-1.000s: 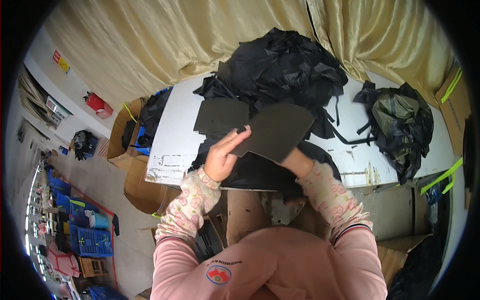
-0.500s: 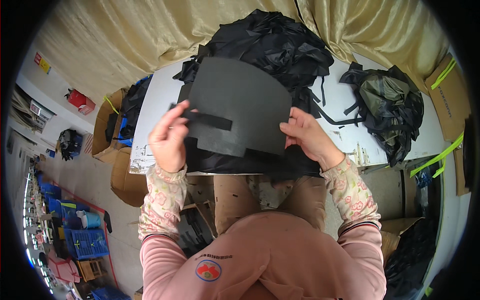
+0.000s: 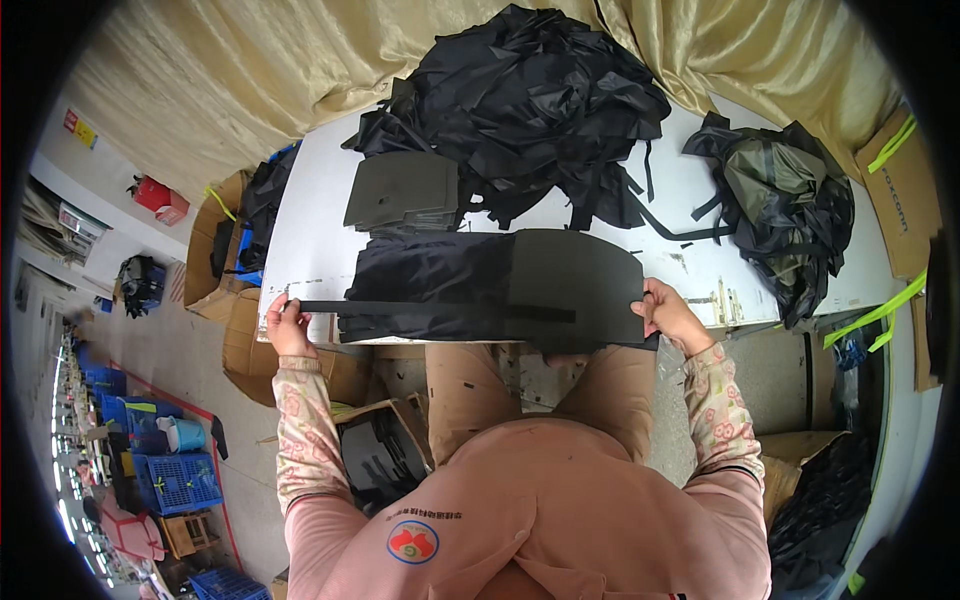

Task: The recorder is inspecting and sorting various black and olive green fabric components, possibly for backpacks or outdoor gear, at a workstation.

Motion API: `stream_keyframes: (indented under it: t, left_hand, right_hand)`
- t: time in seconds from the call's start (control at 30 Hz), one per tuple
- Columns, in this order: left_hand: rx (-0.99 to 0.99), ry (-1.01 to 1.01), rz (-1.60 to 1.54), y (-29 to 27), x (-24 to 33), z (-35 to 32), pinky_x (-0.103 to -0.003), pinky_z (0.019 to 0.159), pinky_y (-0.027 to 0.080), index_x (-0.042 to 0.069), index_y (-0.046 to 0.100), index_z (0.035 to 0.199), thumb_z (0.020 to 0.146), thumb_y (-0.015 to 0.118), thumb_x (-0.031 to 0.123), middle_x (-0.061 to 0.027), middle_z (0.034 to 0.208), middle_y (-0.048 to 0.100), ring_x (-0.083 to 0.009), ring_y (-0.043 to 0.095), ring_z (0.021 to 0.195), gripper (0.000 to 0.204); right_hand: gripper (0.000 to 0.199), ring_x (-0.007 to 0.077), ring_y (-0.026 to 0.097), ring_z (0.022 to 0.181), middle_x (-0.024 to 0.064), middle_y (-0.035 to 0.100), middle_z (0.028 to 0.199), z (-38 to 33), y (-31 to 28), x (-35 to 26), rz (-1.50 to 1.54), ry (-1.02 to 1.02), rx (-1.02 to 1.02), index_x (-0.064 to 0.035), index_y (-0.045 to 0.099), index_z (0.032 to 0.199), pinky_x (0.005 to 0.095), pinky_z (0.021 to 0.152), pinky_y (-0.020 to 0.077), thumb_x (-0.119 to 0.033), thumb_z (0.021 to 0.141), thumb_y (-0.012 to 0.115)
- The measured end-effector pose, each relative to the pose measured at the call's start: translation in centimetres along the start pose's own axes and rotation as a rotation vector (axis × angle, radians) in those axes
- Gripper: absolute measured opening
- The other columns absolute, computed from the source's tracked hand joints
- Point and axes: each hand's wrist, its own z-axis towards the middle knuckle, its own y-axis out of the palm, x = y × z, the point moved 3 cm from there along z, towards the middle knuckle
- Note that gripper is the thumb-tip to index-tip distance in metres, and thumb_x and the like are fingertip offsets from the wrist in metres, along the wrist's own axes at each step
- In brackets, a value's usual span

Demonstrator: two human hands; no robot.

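My left hand (image 3: 290,328) pinches the end of a long black strap (image 3: 420,308), which runs level to the right across black fabric (image 3: 430,268) and onto a dark grey stiff panel (image 3: 580,270). The panel lies at the table's near edge over the right part of the fabric. One of its edges is curved. My right hand (image 3: 672,315) grips the panel's right edge, thumb on top. How the strap joins the panel is too dark to make out.
A stack of grey panels (image 3: 400,188) lies behind the fabric on the white table (image 3: 310,220). A large heap of black fabric (image 3: 530,100) fills the back. At the right sits a black and olive bundle (image 3: 775,190). Cardboard boxes (image 3: 250,345) stand left of the table.
The panel has come down from in front of me onto the fabric and shifted right. My left hand has moved left and drawn the strap out straight; my right hand has moved right with the panel.
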Motion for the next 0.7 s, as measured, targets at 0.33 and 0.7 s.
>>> stream_keyframes:
  t: [0.33,0.7]
  left_hand:
    - [-1.075,-0.425,0.085,12.6,-0.5,-16.8,-0.032,0.078,0.05,-0.001,0.063,0.1,0.096,0.049,0.031,-0.0127,0.095,0.067,-0.0191,0.064,0.087,0.036]
    - [-0.728,-1.23,-0.692,21.6,-5.9,-29.4,-0.036,0.096,0.046,0.004,0.053,0.118,0.092,0.059,0.023,-0.0089,0.118,0.057,-0.0219,0.055,0.109,0.033]
  right_hand:
    - [0.016,0.0082,0.06,0.062,0.0013,0.062,0.082,-0.6,0.3,-1.0,0.205,0.08,-0.036,-0.0038,0.054,0.107,0.0232,0.053,0.0517,-0.005,0.091,0.056]
    - [0.019,0.009,0.063,0.07,0.0033,0.065,0.089,-1.3,0.7,-2.9,0.357,0.046,-0.121,-0.0037,0.054,0.109,0.0206,0.058,0.0531,-0.005,0.09,0.057]
